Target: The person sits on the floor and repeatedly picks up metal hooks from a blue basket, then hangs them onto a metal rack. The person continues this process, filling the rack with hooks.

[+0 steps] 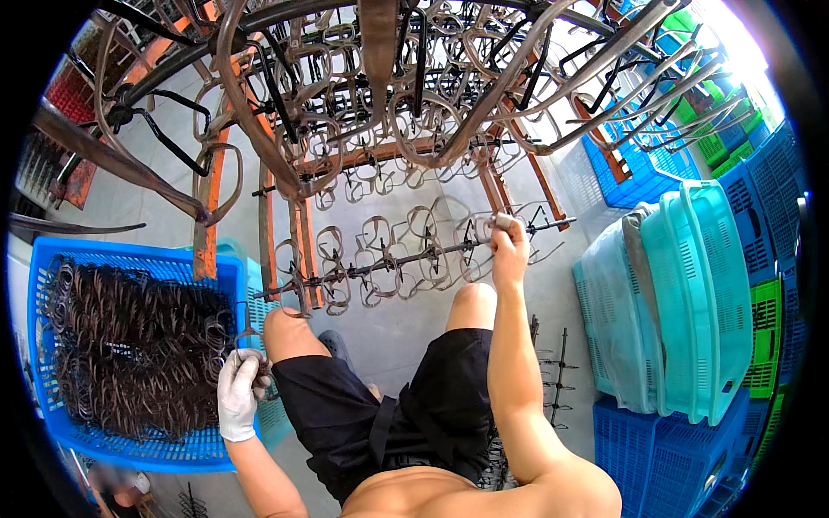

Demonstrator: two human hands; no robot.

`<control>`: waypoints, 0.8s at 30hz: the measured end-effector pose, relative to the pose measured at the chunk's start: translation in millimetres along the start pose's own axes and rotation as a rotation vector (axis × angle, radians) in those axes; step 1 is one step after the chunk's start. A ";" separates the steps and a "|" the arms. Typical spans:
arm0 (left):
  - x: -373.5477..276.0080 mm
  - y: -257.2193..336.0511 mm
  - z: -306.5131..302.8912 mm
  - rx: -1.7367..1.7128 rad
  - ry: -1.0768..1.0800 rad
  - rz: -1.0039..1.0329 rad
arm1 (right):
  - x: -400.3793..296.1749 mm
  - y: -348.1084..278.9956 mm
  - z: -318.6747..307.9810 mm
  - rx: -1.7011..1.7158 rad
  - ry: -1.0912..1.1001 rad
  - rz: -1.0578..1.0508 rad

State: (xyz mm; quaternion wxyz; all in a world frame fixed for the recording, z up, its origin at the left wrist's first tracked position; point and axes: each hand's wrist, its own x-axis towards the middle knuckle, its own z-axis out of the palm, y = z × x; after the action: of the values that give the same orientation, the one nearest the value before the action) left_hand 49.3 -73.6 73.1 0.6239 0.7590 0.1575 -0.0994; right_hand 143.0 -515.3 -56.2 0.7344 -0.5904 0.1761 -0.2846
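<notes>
My left hand [243,388], in a white glove, is at the right rim of a blue plastic basket [139,461] and grips a few curved wire-like parts. The basket is filled with rows of dark looped parts [142,343]. In front of me, my right hand [508,236] has its fingers closed at a looped part near the right end of a black rod [408,258] with hooks. Several translucent brownish loops [377,236] hang along that rod above and below it. Exactly what the right fingertips pinch is hard to tell.
Orange metal racks [214,194] with more loop-laden rods rise ahead, and large loops [259,129] hang close overhead. Stacked turquoise baskets [699,304] stand on blue crates [654,440] at the right. Bare hooked rods [562,375] lie beside my right leg. Another person [120,485] is at lower left.
</notes>
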 end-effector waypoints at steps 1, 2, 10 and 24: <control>-0.2 -1.5 -0.9 0.003 0.001 0.007 | 2.7 -10.1 3.7 0.038 -0.006 0.013; -1.6 -2.1 -1.3 -0.008 -0.003 0.008 | -1.3 -18.8 7.7 0.047 0.019 0.011; -24.7 2.6 17.7 -0.404 -0.475 0.092 | -127.0 -96.1 11.6 0.317 -0.136 0.468; -22.3 -13.9 67.7 -0.795 -0.558 -0.067 | -54.0 -16.2 13.7 -0.079 -0.056 0.483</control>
State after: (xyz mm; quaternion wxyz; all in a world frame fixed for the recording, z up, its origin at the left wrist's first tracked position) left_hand 26.6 -140.0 54.4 0.8805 0.4007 0.0343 -0.2511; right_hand 105.9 -473.3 -41.5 0.7621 -0.5672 0.3025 -0.0771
